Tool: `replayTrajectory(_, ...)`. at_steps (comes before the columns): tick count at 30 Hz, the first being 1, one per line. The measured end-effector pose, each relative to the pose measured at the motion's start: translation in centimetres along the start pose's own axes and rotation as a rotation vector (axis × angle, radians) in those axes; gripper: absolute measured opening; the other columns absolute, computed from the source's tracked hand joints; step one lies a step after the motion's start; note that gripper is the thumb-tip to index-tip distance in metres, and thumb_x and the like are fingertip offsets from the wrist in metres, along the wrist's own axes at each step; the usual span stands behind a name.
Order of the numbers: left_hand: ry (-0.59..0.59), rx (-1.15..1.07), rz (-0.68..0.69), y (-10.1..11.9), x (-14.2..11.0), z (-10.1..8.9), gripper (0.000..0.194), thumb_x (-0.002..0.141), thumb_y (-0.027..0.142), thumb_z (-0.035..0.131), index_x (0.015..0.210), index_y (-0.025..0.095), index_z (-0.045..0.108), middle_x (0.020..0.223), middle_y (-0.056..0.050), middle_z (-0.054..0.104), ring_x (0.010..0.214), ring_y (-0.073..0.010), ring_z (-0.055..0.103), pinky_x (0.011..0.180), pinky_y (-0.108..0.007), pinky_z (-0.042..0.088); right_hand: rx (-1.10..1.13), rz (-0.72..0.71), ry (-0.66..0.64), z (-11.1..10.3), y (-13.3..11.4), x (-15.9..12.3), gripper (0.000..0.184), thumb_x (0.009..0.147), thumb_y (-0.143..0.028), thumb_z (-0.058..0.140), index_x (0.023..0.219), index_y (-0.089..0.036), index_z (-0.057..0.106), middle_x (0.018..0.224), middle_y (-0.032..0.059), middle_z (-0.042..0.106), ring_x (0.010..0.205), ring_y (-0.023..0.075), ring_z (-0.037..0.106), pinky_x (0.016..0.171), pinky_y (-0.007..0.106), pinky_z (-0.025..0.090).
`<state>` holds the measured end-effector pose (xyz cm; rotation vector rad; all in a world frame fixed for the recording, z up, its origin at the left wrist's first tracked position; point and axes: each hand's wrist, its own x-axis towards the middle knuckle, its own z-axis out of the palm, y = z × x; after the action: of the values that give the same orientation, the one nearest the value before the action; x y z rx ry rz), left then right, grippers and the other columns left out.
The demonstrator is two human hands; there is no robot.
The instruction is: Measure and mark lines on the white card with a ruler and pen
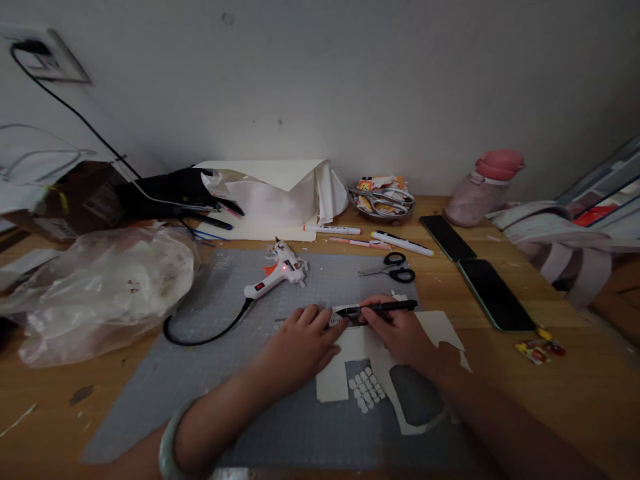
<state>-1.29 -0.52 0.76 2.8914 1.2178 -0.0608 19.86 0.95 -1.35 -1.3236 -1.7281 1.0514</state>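
My right hand (397,327) is closed around a black pen (395,306), its tip pointing left toward my left fingers. My left hand (306,343) lies flat, fingers stretched out, on a strip with printed marks that looks like a ruler (334,319). Most of that strip is hidden under the hands. Beneath both hands is white card (333,380) with cut-out gaps. A cluster of small white rounded pieces (367,389) sits on the grey cutting mat (210,393), just below my hands. Black-handled scissors (397,268) lie beyond the pen.
A white glue gun (273,277) with a lit red light rests on the mat, its black cord (210,342) curling left. Plastic bag (115,293) at left; markers (403,243), a bowl (383,203) and white sheets (270,200) behind; two phones (495,293) and a pink-lidded bottle (480,190) right.
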Motion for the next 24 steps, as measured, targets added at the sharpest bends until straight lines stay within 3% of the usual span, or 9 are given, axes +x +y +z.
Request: replayTrajectory(24,-0.01,-0.003,-0.007,0.0,0.0,0.4,0.042,0.095,0.036,0.046,0.136,0.026,0.046,0.11,-0.009,0.059,0.102,-0.0269,0.052,0.082,-0.04,0.047,0.095,0.113,0.127,-1.4,0.5,0.6,0.017,0.079,-0.037,0.055,0.074,-0.021,0.057,0.056,-0.0022,0.056,0.052,0.0138,0.053,0.052,0.027,0.041)
